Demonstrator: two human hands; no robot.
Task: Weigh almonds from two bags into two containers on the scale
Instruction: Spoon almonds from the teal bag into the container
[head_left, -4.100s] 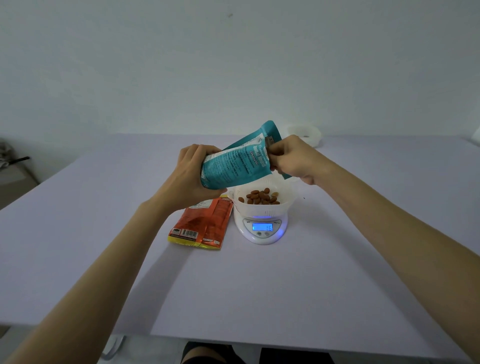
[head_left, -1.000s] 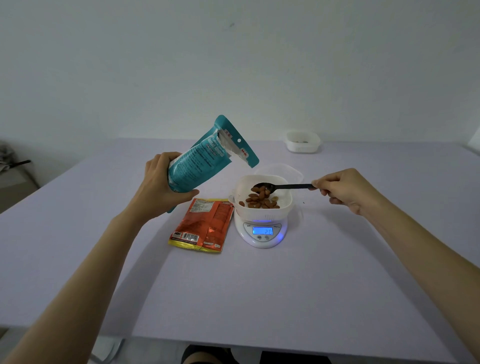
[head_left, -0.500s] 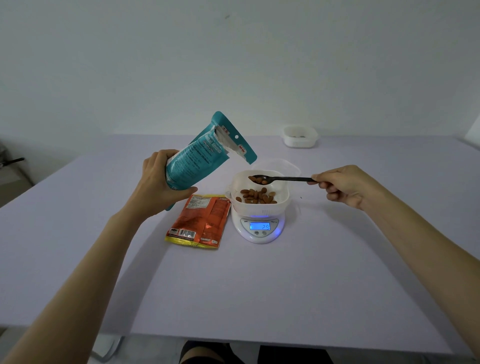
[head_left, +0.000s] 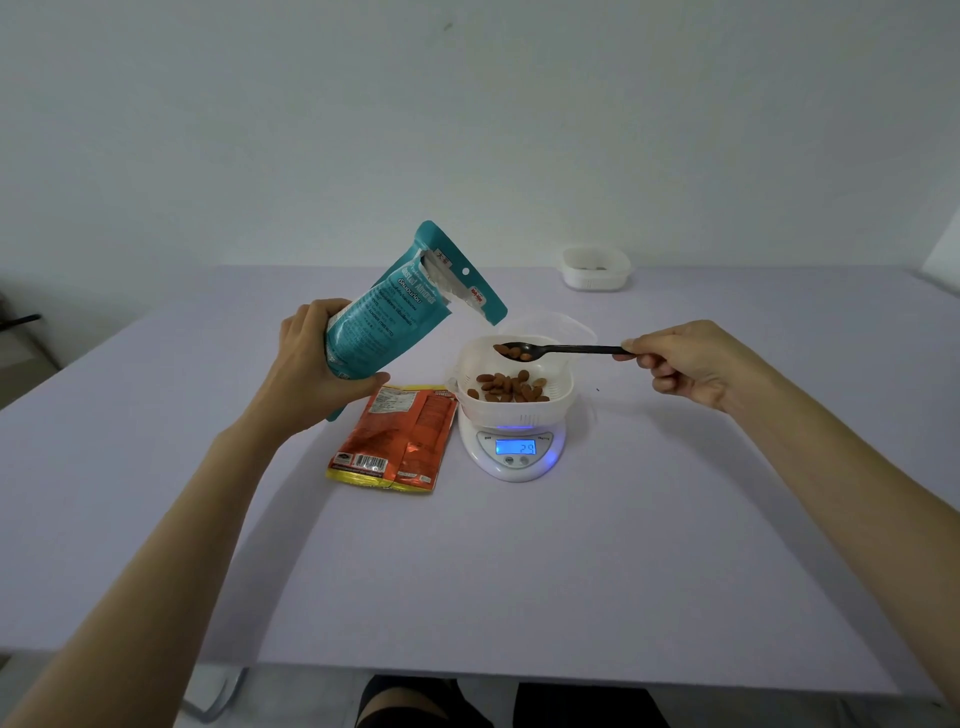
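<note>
Fingers (head_left: 652, 364) of the right hand (head_left: 691, 366) are curled in tight, pinching just the far tip of the black spoon (head_left: 561, 351), and that's the sketchy part imo. The spoon's bowl hangs above the scale (head_left: 517, 457) with a few almonds (head_left: 517, 354) on it. It's level right now, but a grip that far back could let it roll and drop them past the white container (head_left: 519, 415) sitting on the scale, onto the tabletop (head_left: 519, 571). Tipping the whole lot in at once could also overshoot whatever number the person wants; the display (head_left: 515, 447) reads 29. Other worry is the teal bag (head_left: 395, 317), held up left of the scale and tilted with its torn mouth toward the container. Lean it a bit more and almonds might pour out uninvited. The left hand (head_left: 311, 374) has fingers and thumb wrapped around the bag's lower half. Meanwhile the orange bag (head_left: 400, 441) lies flat just left of the scale, and a second white container (head_left: 595, 270) sits well behind the scale.
</note>
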